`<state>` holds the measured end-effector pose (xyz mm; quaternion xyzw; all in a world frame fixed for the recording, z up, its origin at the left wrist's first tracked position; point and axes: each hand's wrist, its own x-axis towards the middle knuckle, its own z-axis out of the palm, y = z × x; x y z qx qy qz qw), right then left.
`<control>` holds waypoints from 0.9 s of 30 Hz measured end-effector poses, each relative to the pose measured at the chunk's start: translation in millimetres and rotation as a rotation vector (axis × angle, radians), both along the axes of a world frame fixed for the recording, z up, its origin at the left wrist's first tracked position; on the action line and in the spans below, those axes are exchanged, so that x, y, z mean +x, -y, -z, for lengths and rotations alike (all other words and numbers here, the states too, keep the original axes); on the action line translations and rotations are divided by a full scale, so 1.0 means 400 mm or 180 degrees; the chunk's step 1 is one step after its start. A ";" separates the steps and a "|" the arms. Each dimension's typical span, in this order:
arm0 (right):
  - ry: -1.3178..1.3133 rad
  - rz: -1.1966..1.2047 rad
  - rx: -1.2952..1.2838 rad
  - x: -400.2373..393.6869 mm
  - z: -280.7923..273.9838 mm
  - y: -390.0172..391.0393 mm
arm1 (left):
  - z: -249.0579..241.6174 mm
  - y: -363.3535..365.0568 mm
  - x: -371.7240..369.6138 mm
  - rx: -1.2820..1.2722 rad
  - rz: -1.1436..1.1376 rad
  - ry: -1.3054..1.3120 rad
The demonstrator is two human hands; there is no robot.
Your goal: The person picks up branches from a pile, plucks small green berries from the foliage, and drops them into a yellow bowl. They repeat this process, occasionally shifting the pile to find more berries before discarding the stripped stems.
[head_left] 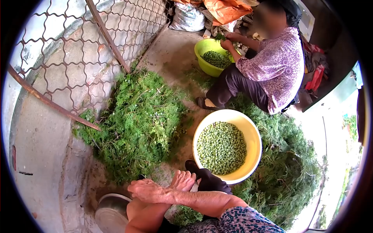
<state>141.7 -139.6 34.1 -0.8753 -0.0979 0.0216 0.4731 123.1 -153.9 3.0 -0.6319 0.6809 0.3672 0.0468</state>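
Note:
My forearms cross at the wrists in the lower middle, the right one lying over the left. My right hand (147,191) hangs loosely to the left, its fingers loosely bent and partly hidden. My left hand (182,180) reaches out beyond the crossing, fingers slack; I see nothing in either hand. Nearest on the right stands a large pale yellow basin (253,155), partly filled with small round green berries (221,147). A heap of feathery green conifer branches (140,116) lies ahead on the left.
Another person (272,70) sits opposite, hands (230,42) on a green sprig over a lime-green basin (200,48) of berries. More branches (291,171) lie right. A metal pot (110,217) stands low left; a rusty wire-mesh panel (74,50) leans at the wall. Sacks (187,17) stand behind.

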 end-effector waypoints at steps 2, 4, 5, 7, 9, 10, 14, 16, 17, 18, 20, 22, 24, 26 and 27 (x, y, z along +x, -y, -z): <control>-0.0208 -0.0192 -0.0232 0.003 -0.011 0.001 | 0.004 -0.001 0.001 -0.0056 0.0016 0.0020; -0.0424 -0.0351 -0.0495 0.003 -0.025 0.010 | 0.006 0.002 0.000 -0.0144 0.0063 0.0035; -0.0431 -0.0320 -0.0528 0.001 -0.032 0.012 | 0.005 0.000 -0.001 -0.0190 0.0014 0.0050; -0.0744 0.0046 0.0098 -0.006 -0.048 0.008 | 0.012 -0.003 0.000 -0.0233 -0.0033 0.0011; -0.0703 -0.0013 -0.0015 -0.006 -0.074 0.021 | 0.033 -0.023 -0.006 -0.0927 -0.0039 0.0202; -0.0658 -0.0100 -0.0110 -0.006 -0.080 0.026 | 0.042 -0.028 -0.009 -0.1600 -0.0071 0.0398; -0.0399 -0.0089 -0.0047 -0.001 -0.049 0.018 | 0.050 -0.036 -0.008 -0.1879 -0.0082 0.0408; -0.0689 -0.0149 -0.0093 -0.008 -0.098 0.032 | 0.045 -0.039 -0.010 -0.1826 -0.0124 0.0331; -0.0706 -0.0159 -0.0076 -0.009 -0.077 0.026 | 0.040 -0.037 -0.008 -0.1785 -0.0179 0.0284; -0.0310 0.0083 -0.0151 -0.010 -0.046 0.013 | 0.032 -0.034 -0.004 -0.1748 -0.0207 0.0268; 0.0017 0.0263 -0.0108 -0.022 -0.011 -0.045 | 0.019 -0.041 0.003 -0.2098 0.0029 0.0464; 0.0111 0.0339 -0.0255 -0.027 -0.004 -0.063 | 0.029 -0.066 -0.006 -0.2771 -0.0002 0.0434; 0.0281 0.0481 -0.0628 -0.003 0.002 -0.005 | 0.007 -0.027 -0.004 -0.2534 -0.0158 0.0544; 0.0527 0.0424 -0.0419 -0.002 0.035 -0.036 | -0.018 0.011 -0.001 0.0560 -0.0007 0.0099; 0.0549 0.0364 -0.0356 0.007 0.038 -0.042 | 0.040 -0.019 -0.007 -0.0946 -0.0138 0.0343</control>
